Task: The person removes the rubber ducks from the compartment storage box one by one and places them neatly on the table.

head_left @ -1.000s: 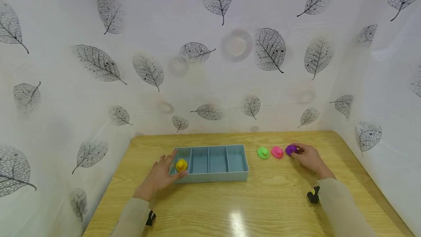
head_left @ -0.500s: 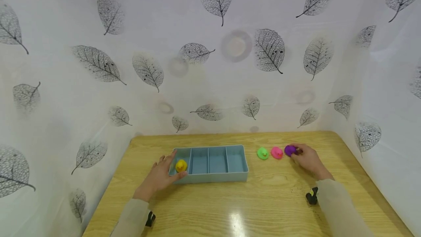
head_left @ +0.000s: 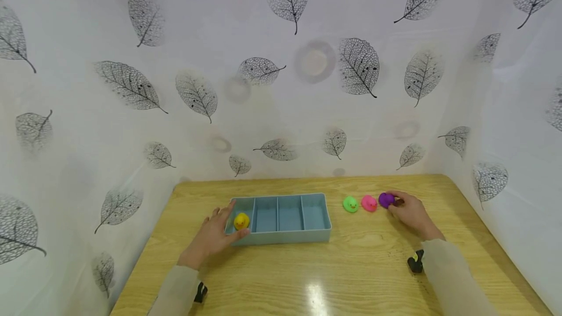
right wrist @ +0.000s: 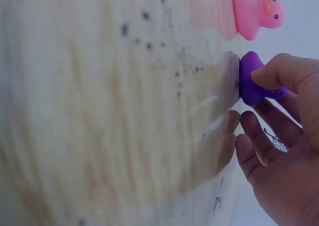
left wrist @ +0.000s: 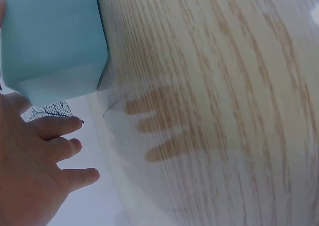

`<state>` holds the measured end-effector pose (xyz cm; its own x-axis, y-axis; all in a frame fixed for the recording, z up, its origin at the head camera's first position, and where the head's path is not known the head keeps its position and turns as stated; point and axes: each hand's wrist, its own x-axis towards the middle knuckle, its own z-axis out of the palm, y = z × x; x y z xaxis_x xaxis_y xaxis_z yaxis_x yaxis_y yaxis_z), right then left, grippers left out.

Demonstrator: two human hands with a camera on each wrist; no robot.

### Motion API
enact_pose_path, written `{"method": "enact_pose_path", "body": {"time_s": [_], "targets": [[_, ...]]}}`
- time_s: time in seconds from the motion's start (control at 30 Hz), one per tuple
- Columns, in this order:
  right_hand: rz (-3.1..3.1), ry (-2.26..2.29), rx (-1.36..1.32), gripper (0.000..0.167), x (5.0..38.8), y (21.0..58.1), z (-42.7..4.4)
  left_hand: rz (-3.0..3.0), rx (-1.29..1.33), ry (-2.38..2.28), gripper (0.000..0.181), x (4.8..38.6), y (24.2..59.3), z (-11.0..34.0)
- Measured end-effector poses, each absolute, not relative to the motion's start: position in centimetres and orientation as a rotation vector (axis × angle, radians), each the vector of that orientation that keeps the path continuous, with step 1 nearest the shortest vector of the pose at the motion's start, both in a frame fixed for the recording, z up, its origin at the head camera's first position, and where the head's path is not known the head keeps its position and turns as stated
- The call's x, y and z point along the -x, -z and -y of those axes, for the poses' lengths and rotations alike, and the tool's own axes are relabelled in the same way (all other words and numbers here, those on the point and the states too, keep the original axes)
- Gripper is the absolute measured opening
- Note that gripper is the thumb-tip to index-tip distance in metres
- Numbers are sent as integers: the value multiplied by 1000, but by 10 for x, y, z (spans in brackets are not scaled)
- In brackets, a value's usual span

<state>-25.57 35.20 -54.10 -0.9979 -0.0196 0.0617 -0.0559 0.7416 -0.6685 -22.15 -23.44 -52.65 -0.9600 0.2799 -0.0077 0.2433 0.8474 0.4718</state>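
A light blue tray (head_left: 281,237) with several compartments stands on the table, and a yellow rubber duck (head_left: 241,221) sits in its leftmost one. My left hand (head_left: 212,233) holds the tray's left end between thumb and index finger. The other fingers (left wrist: 79,178) stick out, off the tray, in the left wrist view. My right hand (head_left: 411,213) pinches a purple rubber duck (right wrist: 251,79) between thumb and fingers; its base touches the table. To the left of it sit a pink rubber duck (head_left: 369,203) and a green rubber duck (head_left: 350,204), apart from each other.
The wooden table (head_left: 281,277) reflects a bright light near its front. A white curtain (head_left: 303,111) with a leaf print rises behind it and on both sides. Black devices are strapped at both wrists.
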Motion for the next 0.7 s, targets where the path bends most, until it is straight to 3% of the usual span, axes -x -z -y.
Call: {"method": "enact_pose_path", "body": {"time_s": [0.33, 0.7], "targets": [[2897, -1133, -65, 63, 254, 534, -350, -2947, -401, -740, 102, 221, 526, 234], [2813, -1012, -204, 54, 259, 500, -327, -2944, -403, -738, 102, 220, 525, 234]]}}
